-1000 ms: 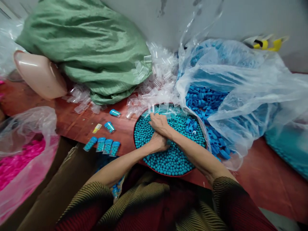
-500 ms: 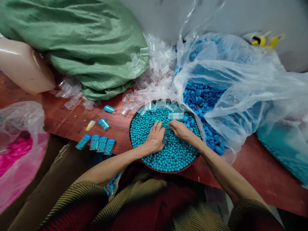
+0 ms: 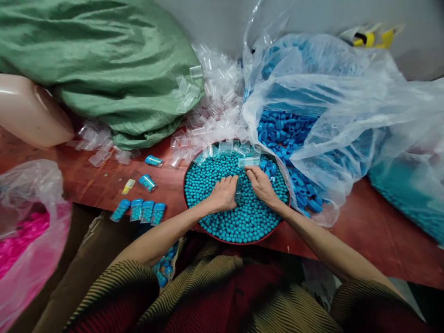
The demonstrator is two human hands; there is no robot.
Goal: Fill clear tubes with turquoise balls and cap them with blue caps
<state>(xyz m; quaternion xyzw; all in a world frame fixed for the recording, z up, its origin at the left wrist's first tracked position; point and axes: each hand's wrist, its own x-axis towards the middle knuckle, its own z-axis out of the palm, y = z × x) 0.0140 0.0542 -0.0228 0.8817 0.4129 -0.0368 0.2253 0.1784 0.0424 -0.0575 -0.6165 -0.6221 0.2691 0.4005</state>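
A round red-rimmed tray (image 3: 185,185) full of turquoise beads (image 3: 239,229) lies in front of me. Over the beads, my left hand (image 3: 224,193) is closed around a clear plastic tube (image 3: 237,189), which its fingers partly cover. My right hand (image 3: 261,185) is just to the right, fingers loosely bent and low over the beads, with no held object visible. Another clear tube (image 3: 249,161) lies just beyond its fingertips. Some blue caps (image 3: 268,167) sit among the beads at the tray's right side, and several more clear tubes (image 3: 225,147) rest along its far rim.
Filled, capped tubes (image 3: 147,212) stand to the left on the red table (image 3: 90,185), by a yellow scrap (image 3: 128,186). Behind are a green sack (image 3: 138,78) and heaped clear tubes (image 3: 218,88). A plastic bag (image 3: 322,106) spills blue caps. A pink-filled bag (image 3: 31,231) is lower left.
My right hand has drawn slightly away from the tube in my left hand, towards the right. The whole view has shifted a little; the left hand still holds its tube.
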